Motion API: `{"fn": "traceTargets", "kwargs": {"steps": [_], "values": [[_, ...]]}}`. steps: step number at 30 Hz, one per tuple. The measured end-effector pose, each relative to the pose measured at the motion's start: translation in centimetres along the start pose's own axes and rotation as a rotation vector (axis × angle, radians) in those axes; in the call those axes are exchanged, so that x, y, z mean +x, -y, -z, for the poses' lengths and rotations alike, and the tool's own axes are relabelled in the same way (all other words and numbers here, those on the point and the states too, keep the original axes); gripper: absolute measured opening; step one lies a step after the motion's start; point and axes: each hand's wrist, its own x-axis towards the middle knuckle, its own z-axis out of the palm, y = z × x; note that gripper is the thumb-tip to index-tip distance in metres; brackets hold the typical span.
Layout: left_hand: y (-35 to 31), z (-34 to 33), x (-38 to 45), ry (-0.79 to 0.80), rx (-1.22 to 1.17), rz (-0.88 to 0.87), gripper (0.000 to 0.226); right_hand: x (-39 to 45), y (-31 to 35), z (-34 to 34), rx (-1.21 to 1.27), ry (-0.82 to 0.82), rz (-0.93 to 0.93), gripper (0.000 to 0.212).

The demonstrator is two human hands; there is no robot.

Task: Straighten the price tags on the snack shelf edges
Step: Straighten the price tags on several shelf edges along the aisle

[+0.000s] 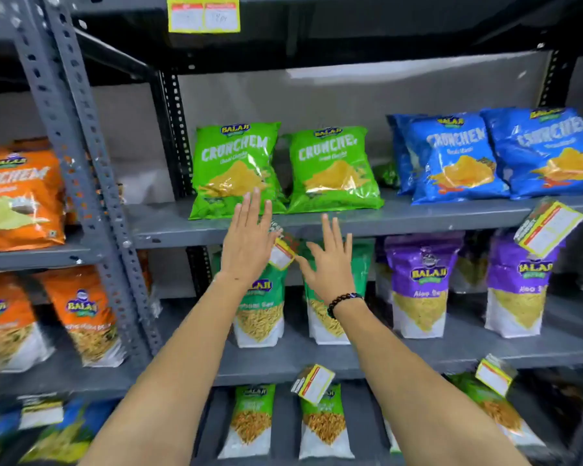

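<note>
A crooked yellow-and-red price tag (282, 251) hangs tilted from the front edge of the middle shelf (401, 225), below the green Crunchem bags. My left hand (248, 238) is flat with fingers spread, its edge against the tag's left side. My right hand (330, 264), with a bead bracelet, is spread just right of the tag, thumb near it. Neither hand grips anything. Another tilted tag (549, 227) hangs at the right of the same shelf edge. Two more crooked tags (313, 383) (493, 376) hang from the lower shelf edge. A straight tag (203, 13) sits on the top shelf edge.
Green Crunchem bags (236, 169) and blue ones (458, 156) stand on the middle shelf. Green pouches (260, 307) and purple pouches (418, 284) fill the shelf below. A grey perforated upright (81, 169) separates the left bay with orange bags (17, 196).
</note>
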Motion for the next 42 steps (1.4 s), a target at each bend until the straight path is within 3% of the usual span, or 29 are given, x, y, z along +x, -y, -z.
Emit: {"fn": "traceTargets", "kwargs": {"steps": [7,11,15,19,22,27,34,42], "values": [[2.1,-0.6,0.6,0.055,-0.089,-0.125,0.045,0.0,1.7,-1.7,0.034,-0.046,-0.193,0.028],[2.2,-0.9,1.6,0.054,-0.147,-0.107,0.033,1.1,2.1,-2.1,0.052,-0.06,-0.265,0.025],[2.2,-0.4,2.3,0.049,-0.224,-0.095,0.014,1.8,1.9,-1.7,0.103,-0.1,-0.302,0.013],[2.2,0.1,1.8,0.037,-0.285,-0.133,0.01,1.9,1.8,-1.0,0.123,-0.09,-0.247,0.011],[2.7,-0.3,0.3,0.023,-0.415,-0.04,0.009,2.3,1.0,0.1,0.142,-0.057,-0.196,0.01],[2.5,-1.8,-1.5,0.148,-0.519,0.11,0.008,3.8,0.1,1.6,0.083,0.135,-0.106,0.009],[1.2,-1.6,-0.2,0.078,-0.553,0.318,0.008,6.0,0.0,2.8,0.007,0.138,-0.098,0.011],[1.8,-0.9,1.4,0.106,-0.491,0.377,0.005,7.3,-0.6,3.9,0.075,0.125,-0.206,0.011]]}}
